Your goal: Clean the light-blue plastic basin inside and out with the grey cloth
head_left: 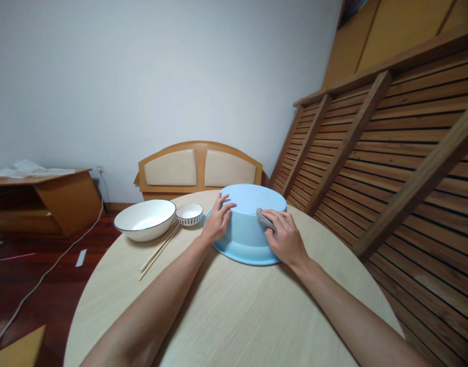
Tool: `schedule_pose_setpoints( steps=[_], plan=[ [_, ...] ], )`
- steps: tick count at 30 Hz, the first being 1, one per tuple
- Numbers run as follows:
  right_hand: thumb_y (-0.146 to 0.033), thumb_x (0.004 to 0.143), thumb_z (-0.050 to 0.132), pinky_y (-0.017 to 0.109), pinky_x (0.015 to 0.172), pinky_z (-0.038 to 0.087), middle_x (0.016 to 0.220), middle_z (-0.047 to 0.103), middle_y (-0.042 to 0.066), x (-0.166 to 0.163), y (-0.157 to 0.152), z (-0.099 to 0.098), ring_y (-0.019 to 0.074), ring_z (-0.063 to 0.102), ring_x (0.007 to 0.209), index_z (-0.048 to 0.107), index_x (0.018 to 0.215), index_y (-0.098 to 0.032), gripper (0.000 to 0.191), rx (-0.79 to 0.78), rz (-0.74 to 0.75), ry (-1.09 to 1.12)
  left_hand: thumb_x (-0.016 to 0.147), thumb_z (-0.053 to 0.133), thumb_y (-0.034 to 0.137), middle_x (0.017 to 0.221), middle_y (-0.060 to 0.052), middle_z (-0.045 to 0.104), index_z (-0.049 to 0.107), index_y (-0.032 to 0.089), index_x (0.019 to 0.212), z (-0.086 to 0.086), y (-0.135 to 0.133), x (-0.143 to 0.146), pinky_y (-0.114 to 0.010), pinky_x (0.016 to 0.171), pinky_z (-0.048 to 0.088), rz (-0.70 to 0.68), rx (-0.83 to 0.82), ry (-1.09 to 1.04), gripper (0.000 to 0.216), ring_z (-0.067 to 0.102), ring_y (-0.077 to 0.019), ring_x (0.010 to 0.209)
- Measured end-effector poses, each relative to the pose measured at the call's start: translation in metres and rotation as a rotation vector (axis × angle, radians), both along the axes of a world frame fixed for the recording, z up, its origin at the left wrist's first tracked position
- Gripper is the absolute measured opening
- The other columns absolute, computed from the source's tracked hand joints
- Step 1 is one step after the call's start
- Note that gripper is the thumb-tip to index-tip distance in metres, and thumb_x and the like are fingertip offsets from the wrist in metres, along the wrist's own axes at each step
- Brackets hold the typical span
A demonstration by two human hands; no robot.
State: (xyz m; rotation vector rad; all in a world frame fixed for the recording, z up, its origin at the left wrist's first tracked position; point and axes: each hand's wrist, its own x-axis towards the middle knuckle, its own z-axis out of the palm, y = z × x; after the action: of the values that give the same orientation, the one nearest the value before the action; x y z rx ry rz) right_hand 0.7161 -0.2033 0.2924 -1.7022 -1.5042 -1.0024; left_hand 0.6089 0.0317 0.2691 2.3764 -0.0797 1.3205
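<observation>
A light blue plastic basin (249, 214) lies upside down on the round wooden table (234, 311). My left hand (217, 220) rests on its left side, fingers spread flat over the upper edge. My right hand (285, 239) is closed on a small grey cloth (263, 218) and presses it against the basin's near wall.
A large white bowl (145, 219) and a small patterned bowl (189, 213) stand left of the basin, with chopsticks (159, 250) lying beside them. A padded chair back (199, 168) is behind the table. Slatted wooden panels (390, 153) lean at the right. A low desk (46, 196) stands far left.
</observation>
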Motion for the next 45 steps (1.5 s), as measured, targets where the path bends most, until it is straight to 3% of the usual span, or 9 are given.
schedule_pose_setpoints(
  steps=[3, 9, 16, 23, 27, 33, 41, 45],
  plan=[
    [-0.007, 0.091, 0.047, 0.050, 0.106, 0.047, 0.135, 0.065, 0.012, -0.004, 0.003, -0.003, 0.0301, 0.054, 0.119, 0.056, 0.143, -0.017, 0.053, -0.034, -0.031, -0.034, 0.109, 0.035, 0.039, 0.158, -0.009, 0.037, 0.064, 0.026, 0.127, -0.001, 0.003, 0.002, -0.058, 0.126, 0.028, 0.087, 0.023, -0.048, 0.037, 0.023, -0.0298, 0.155],
    [-0.008, 0.097, 0.047, 0.046, 0.101, 0.047, 0.156, 0.050, 0.012, -0.012, 0.007, -0.017, 0.0309, 0.051, 0.126, 0.044, 0.155, -0.016, 0.059, -0.225, -0.142, -0.211, 0.109, 0.033, 0.034, 0.144, -0.011, 0.051, 0.060, 0.023, 0.133, -0.005, 0.006, 0.002, -0.052, 0.122, 0.036, 0.127, 0.017, -0.030, 0.038, 0.040, -0.0261, 0.144],
    [-0.011, 0.103, 0.047, 0.042, 0.094, 0.049, 0.145, 0.062, 0.007, -0.036, 0.018, -0.033, 0.0249, 0.055, 0.125, 0.060, 0.140, -0.018, 0.040, -0.515, 0.080, -0.410, 0.108, 0.032, 0.033, 0.143, -0.010, 0.052, 0.061, 0.023, 0.130, -0.003, 0.001, 0.000, -0.052, 0.122, 0.035, 0.137, -0.008, -0.017, 0.037, 0.040, -0.0262, 0.144],
    [-0.019, 0.103, 0.054, 0.037, 0.084, 0.046, 0.125, 0.074, 0.005, -0.039, 0.018, -0.020, 0.0227, 0.060, 0.111, 0.073, 0.116, -0.020, 0.022, -0.664, 0.216, -0.311, 0.108, 0.032, 0.033, 0.143, -0.011, 0.053, 0.061, 0.022, 0.130, -0.002, 0.001, 0.000, -0.052, 0.122, 0.035, 0.133, -0.009, -0.022, 0.039, 0.041, -0.0269, 0.144],
    [-0.016, 0.102, 0.054, 0.037, 0.086, 0.046, 0.129, 0.073, 0.005, -0.026, 0.009, -0.019, 0.0228, 0.059, 0.113, 0.071, 0.123, -0.021, 0.028, -0.622, 0.204, -0.312, 0.108, 0.032, 0.034, 0.142, -0.011, 0.053, 0.061, 0.021, 0.130, -0.003, 0.002, -0.001, -0.052, 0.122, 0.036, 0.133, -0.002, -0.022, 0.039, 0.042, -0.0269, 0.143],
    [-0.010, 0.102, 0.047, 0.041, 0.093, 0.046, 0.146, 0.061, 0.005, -0.014, 0.003, -0.020, 0.0255, 0.054, 0.124, 0.056, 0.146, -0.022, 0.046, -0.409, -0.003, -0.328, 0.108, 0.032, 0.034, 0.142, -0.011, 0.054, 0.062, 0.022, 0.129, -0.004, 0.004, -0.001, -0.052, 0.121, 0.037, 0.132, 0.003, -0.032, 0.039, 0.042, -0.0268, 0.143],
    [-0.017, 0.103, 0.055, 0.038, 0.088, 0.049, 0.136, 0.069, 0.007, -0.028, 0.014, -0.029, 0.0223, 0.059, 0.119, 0.064, 0.137, -0.023, 0.036, -0.567, 0.171, -0.388, 0.108, 0.033, 0.034, 0.142, -0.010, 0.054, 0.062, 0.023, 0.129, -0.002, 0.002, -0.001, -0.051, 0.121, 0.037, 0.129, -0.014, -0.034, 0.038, 0.043, -0.0263, 0.143],
    [-0.013, 0.101, 0.053, 0.040, 0.090, 0.049, 0.141, 0.066, 0.005, -0.027, 0.014, -0.024, 0.0241, 0.058, 0.122, 0.061, 0.140, -0.024, 0.041, -0.513, 0.079, -0.377, 0.108, 0.032, 0.035, 0.142, -0.010, 0.054, 0.063, 0.023, 0.129, -0.003, 0.003, -0.001, -0.051, 0.122, 0.036, 0.128, -0.010, -0.028, 0.039, 0.042, -0.0264, 0.144]
  ],
)
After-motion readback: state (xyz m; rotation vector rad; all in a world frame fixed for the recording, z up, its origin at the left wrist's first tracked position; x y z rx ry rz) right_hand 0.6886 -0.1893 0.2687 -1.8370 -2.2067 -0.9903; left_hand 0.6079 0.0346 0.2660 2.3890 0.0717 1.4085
